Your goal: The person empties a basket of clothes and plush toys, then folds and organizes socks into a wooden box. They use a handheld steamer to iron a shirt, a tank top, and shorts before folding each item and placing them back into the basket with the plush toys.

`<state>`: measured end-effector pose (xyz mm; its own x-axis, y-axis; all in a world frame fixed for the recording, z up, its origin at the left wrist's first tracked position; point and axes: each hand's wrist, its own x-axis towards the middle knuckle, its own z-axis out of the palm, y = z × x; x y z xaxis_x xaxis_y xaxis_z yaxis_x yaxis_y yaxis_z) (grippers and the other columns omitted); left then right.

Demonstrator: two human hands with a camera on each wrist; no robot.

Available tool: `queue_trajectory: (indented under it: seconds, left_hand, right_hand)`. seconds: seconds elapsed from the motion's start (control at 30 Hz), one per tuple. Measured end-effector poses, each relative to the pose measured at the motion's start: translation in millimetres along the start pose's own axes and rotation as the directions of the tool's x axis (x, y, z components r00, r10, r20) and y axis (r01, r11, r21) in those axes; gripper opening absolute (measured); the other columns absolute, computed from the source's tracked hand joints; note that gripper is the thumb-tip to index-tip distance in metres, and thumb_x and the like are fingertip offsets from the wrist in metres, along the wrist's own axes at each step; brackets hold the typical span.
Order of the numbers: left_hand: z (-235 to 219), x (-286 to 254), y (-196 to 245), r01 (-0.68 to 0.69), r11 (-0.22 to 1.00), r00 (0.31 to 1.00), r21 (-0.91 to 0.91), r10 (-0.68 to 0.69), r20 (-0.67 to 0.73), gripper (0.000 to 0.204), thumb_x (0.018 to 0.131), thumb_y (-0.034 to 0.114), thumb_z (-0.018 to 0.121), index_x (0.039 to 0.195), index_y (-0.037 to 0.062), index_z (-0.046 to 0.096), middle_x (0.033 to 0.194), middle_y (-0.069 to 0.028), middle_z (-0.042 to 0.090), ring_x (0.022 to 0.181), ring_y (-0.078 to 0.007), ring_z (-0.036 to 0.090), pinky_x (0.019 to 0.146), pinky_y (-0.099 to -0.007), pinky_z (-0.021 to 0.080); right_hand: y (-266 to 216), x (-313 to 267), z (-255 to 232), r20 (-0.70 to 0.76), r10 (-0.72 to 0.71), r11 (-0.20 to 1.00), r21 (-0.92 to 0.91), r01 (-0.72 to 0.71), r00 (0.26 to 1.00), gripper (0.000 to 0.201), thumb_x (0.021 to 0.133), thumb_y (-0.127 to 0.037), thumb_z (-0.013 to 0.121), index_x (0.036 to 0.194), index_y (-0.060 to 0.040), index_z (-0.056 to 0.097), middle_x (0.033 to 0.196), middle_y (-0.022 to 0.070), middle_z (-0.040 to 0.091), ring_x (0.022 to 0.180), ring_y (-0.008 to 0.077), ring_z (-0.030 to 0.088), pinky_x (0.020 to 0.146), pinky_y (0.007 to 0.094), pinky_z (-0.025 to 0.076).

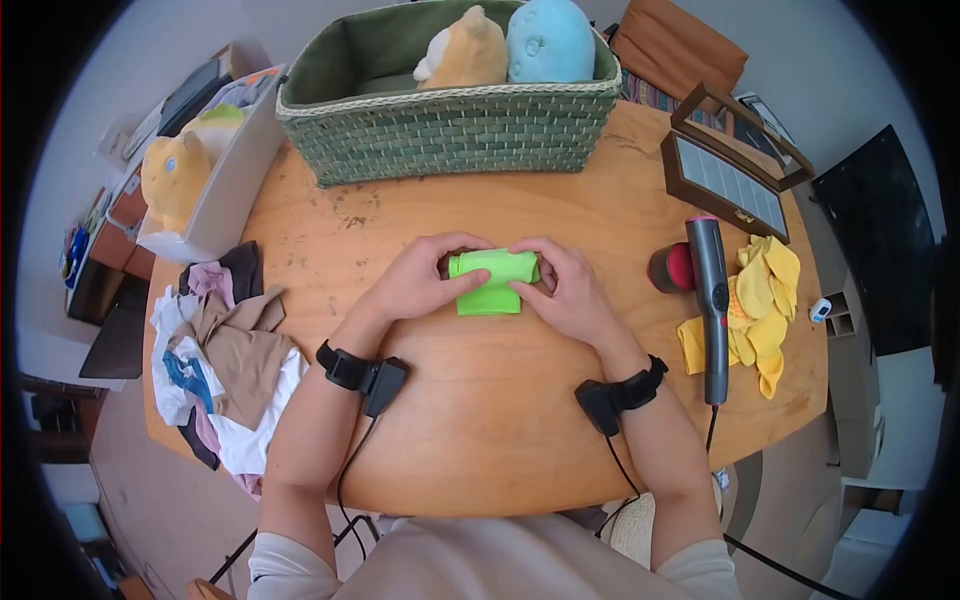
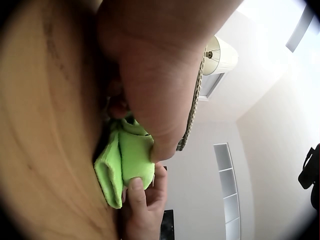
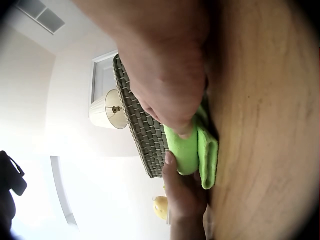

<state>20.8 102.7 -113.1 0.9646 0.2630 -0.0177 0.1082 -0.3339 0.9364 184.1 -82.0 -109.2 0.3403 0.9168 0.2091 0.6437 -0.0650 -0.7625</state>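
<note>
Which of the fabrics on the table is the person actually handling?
The bright green fabric, gripped by the left hand and the right hand; the yellow fabric at right and the mixed pile at left are in neither.

You can read no text, label, brand, number or sign in any of your three views. On the small white device (image 1: 820,310) at the right of your head view, the blue face is too small to make out, and the dark handheld tool (image 1: 711,300) shows you nothing legible.
</note>
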Motion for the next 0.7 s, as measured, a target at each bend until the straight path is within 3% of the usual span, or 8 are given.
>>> queue_trajectory:
  seconds: [0.1, 0.2, 0.27, 0.33, 0.43, 0.53, 0.6, 0.7]
  left_hand:
    - [4.2, 2.3, -12.6, -0.142, 0.987, 0.988, -0.072, 0.137, -0.073, 0.033, 0.087, 0.010, 0.075, 0.119, 0.0026, 0.069, 0.104, -0.0055, 0.072, 0.083, -0.0100, 0.063, 0.072, -0.0271, 0.052]
    - [2.8, 3.5, -16.2, -0.181, 0.977, 0.982, -0.112, 0.174, -0.071, 0.035, 0.084, 0.007, 0.076, 0.118, 0.0027, 0.069, 0.099, -0.0035, 0.070, 0.081, -0.0083, 0.060, 0.070, -0.0259, 0.050]
    - [-2.2, 0.0, -9.8, -0.140, 0.985, 0.990, -0.097, 0.137, -0.034, 0.035, 0.083, 0.008, 0.078, 0.117, 0.0033, 0.069, 0.094, -0.0021, 0.067, 0.079, -0.0073, 0.058, 0.068, -0.0251, 0.048]
    - [-5.0, -2.4, -7.3, -0.101, 0.992, 0.995, -0.078, 0.102, 0.006, 0.036, 0.081, 0.008, 0.079, 0.116, 0.0040, 0.069, 0.090, -0.0007, 0.065, 0.077, -0.0063, 0.056, 0.066, -0.0243, 0.047]
    - [-5.3, -4.1, -4.3, -0.048, 0.981, 0.996, -0.186, 0.060, 0.058, 0.036, 0.079, 0.009, 0.082, 0.114, 0.0067, 0.070, 0.084, 0.0015, 0.060, 0.074, -0.0044, 0.051, 0.065, -0.0227, 0.043]
    - [-3.9, -2.8, -1.2, 0.020, 0.997, 0.998, -0.077, -0.015, 0.063, 0.045, 0.077, 0.008, 0.084, 0.119, 0.0056, 0.068, 0.096, 0.0005, 0.065, 0.081, -0.0061, 0.057, 0.071, -0.0240, 0.047]
    - [-0.6, -0.4, -1.1, -0.194, 0.974, 0.981, 0.120, 0.194, 0.018, 0.049, 0.074, 0.013, 0.087, 0.118, 0.0037, 0.068, 0.099, -0.0043, 0.070, 0.088, -0.0126, 0.064, 0.079, -0.0291, 0.052]
    - [-4.3, -0.5, 2.4, -0.204, 0.926, 0.979, 0.319, 0.186, 0.087, 0.050, 0.072, 0.017, 0.089, 0.116, 0.0020, 0.068, 0.103, -0.0088, 0.072, 0.094, -0.0178, 0.068, 0.086, -0.0329, 0.054]
  right_hand:
    - [-5.1, -0.5, 0.4, -0.022, -0.027, 0.999, -0.019, 0.026, 0.999, 0.038, 0.081, -0.016, 0.078, 0.115, -0.0116, 0.062, 0.086, 0.0055, 0.068, 0.073, 0.0230, 0.062, 0.077, 0.0353, 0.042]
    - [-6.8, -0.5, 0.9, -0.034, -0.051, 0.998, -0.030, 0.050, 0.998, 0.037, 0.081, -0.019, 0.078, 0.114, -0.0104, 0.063, 0.090, 0.0058, 0.069, 0.079, 0.0238, 0.064, 0.079, 0.0359, 0.042]
    - [-4.6, 0.8, 2.6, -0.035, -0.061, 0.998, -0.032, 0.060, 0.998, 0.036, 0.082, -0.022, 0.079, 0.113, -0.0097, 0.064, 0.092, 0.0060, 0.070, 0.082, 0.0245, 0.065, 0.080, 0.0364, 0.042]
    - [4.0, 2.4, 8.1, -0.051, -0.178, 0.982, -0.070, 0.174, 0.983, 0.034, 0.081, -0.022, 0.080, 0.111, -0.0087, 0.068, 0.080, 0.0043, 0.062, 0.067, 0.0197, 0.054, 0.071, 0.0335, 0.041]
    - [9.4, 3.1, 6.8, 0.009, -0.155, 0.985, -0.079, 0.155, 0.988, 0.031, 0.082, -0.023, 0.079, 0.108, -0.0082, 0.070, 0.084, 0.0048, 0.066, 0.069, 0.0208, 0.057, 0.072, 0.0339, 0.040]
    - [4.8, 2.3, 4.8, 0.020, -0.177, 0.981, -0.071, 0.178, 0.984, 0.029, 0.082, -0.022, 0.079, 0.106, -0.0091, 0.069, 0.083, 0.0040, 0.064, 0.070, 0.0208, 0.057, 0.073, 0.0334, 0.040]
    - [-0.5, 1.8, 0.4, 0.071, -0.128, 0.990, -0.052, 0.132, 0.989, 0.029, 0.082, -0.024, 0.079, 0.105, -0.0106, 0.069, 0.090, 0.0044, 0.065, 0.079, 0.0238, 0.061, 0.076, 0.0358, 0.040]
    - [-0.9, 0.4, 0.8, 0.103, -0.099, 0.994, -0.033, 0.103, 0.990, 0.028, 0.081, -0.025, 0.078, 0.105, -0.0124, 0.068, 0.098, 0.0044, 0.065, 0.088, 0.0265, 0.064, 0.080, 0.0382, 0.039]
